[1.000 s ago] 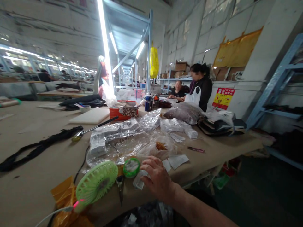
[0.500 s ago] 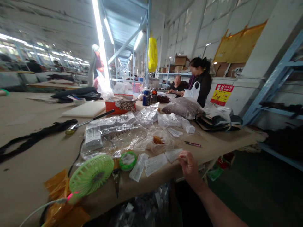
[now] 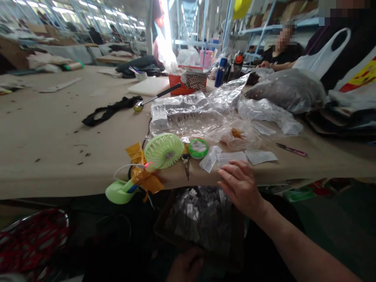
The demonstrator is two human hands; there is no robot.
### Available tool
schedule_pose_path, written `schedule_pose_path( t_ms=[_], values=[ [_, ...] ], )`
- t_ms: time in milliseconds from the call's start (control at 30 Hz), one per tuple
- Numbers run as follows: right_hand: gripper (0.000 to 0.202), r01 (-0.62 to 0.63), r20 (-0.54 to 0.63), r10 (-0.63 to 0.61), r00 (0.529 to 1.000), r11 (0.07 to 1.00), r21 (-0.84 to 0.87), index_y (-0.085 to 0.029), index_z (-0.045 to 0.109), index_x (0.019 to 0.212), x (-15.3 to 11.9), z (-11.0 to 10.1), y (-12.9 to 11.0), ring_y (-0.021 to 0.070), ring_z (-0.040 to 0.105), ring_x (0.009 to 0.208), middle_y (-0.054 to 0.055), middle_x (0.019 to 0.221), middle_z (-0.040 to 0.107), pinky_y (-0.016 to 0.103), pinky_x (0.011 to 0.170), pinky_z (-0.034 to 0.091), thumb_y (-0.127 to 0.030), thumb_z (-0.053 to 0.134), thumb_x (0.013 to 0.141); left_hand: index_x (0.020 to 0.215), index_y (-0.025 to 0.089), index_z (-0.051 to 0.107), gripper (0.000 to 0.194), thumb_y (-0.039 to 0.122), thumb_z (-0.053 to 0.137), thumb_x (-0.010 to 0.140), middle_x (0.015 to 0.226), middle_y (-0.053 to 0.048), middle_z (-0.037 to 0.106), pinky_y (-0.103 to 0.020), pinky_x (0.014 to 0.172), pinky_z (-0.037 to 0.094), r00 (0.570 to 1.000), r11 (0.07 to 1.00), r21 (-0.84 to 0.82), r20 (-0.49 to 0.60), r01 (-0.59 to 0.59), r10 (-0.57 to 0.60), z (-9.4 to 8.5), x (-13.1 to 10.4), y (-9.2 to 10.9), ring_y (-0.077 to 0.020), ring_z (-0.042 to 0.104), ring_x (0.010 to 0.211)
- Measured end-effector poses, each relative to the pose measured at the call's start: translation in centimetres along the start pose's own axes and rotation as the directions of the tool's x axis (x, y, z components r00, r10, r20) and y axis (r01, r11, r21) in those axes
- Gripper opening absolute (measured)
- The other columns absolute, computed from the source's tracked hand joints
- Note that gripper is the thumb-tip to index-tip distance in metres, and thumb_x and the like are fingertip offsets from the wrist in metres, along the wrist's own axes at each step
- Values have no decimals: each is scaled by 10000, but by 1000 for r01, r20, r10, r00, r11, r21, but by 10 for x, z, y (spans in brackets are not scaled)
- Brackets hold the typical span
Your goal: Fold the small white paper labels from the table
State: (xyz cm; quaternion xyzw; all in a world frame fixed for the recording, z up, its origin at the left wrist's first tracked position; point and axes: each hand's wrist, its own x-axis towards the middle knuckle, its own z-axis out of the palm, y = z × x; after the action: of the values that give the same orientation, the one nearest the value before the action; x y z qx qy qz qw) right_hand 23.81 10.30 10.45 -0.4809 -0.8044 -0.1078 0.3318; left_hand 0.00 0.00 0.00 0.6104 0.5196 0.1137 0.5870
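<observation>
surface: tan table [image 3: 58, 129] | room: workshop | right hand [image 3: 241, 184] flat, unclenched | left hand [image 3: 185, 268] unclear

My one camera sits on my head, looking forward and down across the near edge of the table [image 3: 58, 172]. It is close to my right hand [image 3: 241, 186] at that edge and my left hand [image 3: 185, 268] low below it; the far workshop runs off behind. No second view overlaps it.
</observation>
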Motion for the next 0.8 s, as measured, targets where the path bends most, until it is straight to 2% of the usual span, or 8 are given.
schedule_pose_path(
  t_ms=[100,167,333,433,567,800],
  values=[
    [332,-7,77,13,997,997,-74,-216,584,1193,14,16,-13,276,442,1207,60,1205,618,499,1084,229,-288,578,869,919,169,689,235,219,492,802,924,-45,720,-286,847,465,996,995,-58,23,-80,82,6,12,1,-206,635,913],
    [322,-15,86,23,996,995,-99,-204,585,1190,18,25,-12,274,439,1217,57,1223,615,498,1091,204,-290,568,880,917,173,688,249,223,479,793,925,-39,715,-276,842,458,997,991,-109,3,-75,75,8,13,6,-198,627,911],
    [231,3,2,-3,1000,997,-73,-262,635,1104,14,32,-2,218,510,1150,-1,1099,684,465,1100,190,-218,554,892,870,153,689,236,241,486,787,876,-43,704,-284,812,456,998,986,-156,33,-55,61,6,11,22,-209,620,887],
    [219,13,-48,-14,999,1000,-11,-291,663,1035,10,33,3,188,548,1103,-32,1031,707,445,1095,209,-172,563,880,873,147,691,241,226,481,785,865,-48,703,-285,798,454,997,986,-156,52,-52,61,2,13,31,-208,622,876],
    [169,9,-72,-4,997,997,70,-299,678,941,9,33,6,178,572,1069,-53,975,720,443,1082,239,-177,585,870,902,142,690,245,236,499,782,869,-50,696,-281,786,447,998,981,-187,16,-58,62,-5,21,46,-202,612,868],
    [120,13,-141,12,990,984,176,-270,683,834,12,29,5,188,593,1023,-39,895,723,456,1022,340,-173,614,846,817,156,695,175,246,553,767,769,-33,679,-271,719,433,990,923,-359,-48,-140,132,-19,33,93,-176,583,767]
  ],
)
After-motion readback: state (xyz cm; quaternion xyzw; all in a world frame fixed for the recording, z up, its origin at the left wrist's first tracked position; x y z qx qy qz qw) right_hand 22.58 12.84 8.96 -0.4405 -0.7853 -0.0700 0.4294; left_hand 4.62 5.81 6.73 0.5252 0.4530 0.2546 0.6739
